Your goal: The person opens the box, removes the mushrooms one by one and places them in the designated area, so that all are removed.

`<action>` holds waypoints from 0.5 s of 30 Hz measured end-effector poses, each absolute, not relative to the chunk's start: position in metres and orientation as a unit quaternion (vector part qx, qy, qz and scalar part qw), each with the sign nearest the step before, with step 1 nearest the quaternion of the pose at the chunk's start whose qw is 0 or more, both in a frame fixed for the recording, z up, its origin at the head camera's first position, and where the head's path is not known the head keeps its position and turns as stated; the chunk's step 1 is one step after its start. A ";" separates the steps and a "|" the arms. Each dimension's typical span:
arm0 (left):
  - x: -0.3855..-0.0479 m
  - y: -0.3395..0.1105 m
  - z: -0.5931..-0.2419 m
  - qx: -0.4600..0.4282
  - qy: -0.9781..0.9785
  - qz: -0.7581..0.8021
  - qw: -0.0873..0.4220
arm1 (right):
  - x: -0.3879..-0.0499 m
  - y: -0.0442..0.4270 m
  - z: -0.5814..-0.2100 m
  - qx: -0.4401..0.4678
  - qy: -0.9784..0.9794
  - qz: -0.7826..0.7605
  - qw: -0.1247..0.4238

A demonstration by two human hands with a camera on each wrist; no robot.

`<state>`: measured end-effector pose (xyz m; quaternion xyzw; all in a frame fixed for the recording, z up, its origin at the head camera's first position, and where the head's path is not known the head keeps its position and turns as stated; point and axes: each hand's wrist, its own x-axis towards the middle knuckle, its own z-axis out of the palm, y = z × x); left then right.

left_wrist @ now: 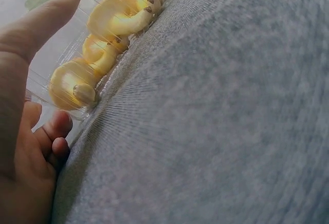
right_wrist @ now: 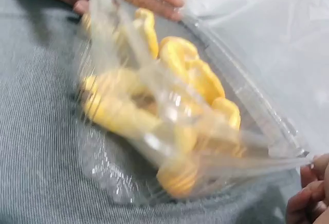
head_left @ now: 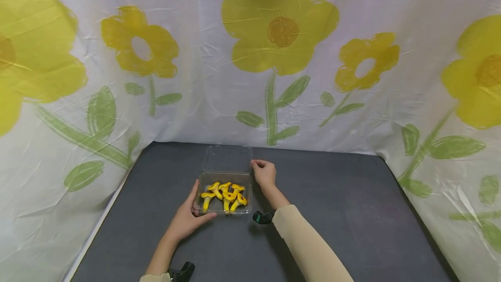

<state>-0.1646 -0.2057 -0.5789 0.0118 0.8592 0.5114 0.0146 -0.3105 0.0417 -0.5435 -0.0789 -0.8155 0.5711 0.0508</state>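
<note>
A clear plastic clamshell box (head_left: 249, 193) lies on the dark table with several yellow chanterelle mushrooms (head_left: 228, 196) in it. Its transparent lid (head_left: 227, 159) is swung back on the far side. My left hand (head_left: 185, 216) holds the box at its near left corner, thumb along the front and fingers at the left side; the left wrist view shows the thumb (left_wrist: 41, 26) beside the clear wall. At the far right, my right hand (head_left: 265, 174) pinches the lid's edge near the hinge; in the right wrist view its curled fingers (right_wrist: 308, 196) meet the plastic corner.
The dark grey cloth-covered table (head_left: 352, 216) extends on both sides of the box. Behind it and along the sides hangs a white curtain (head_left: 203, 112) printed with yellow flowers. Dark wrist devices (head_left: 263, 217) sit on both wrists.
</note>
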 end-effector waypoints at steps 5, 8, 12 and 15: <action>-0.165 -0.204 -0.578 0.008 0.858 0.514 0.015 | -0.311 0.043 -0.545 -0.128 -0.790 0.600 -0.006; -0.165 -0.204 -0.578 0.008 0.857 0.516 0.017 | -0.311 0.044 -0.546 -0.141 -0.783 0.605 -0.019; -0.165 -0.205 -0.579 0.012 0.857 0.516 0.015 | -0.312 0.046 -0.544 -0.151 -0.786 0.599 -0.026; -0.165 -0.205 -0.578 0.014 0.856 0.516 0.013 | -0.311 0.048 -0.538 -0.140 -0.798 0.586 -0.017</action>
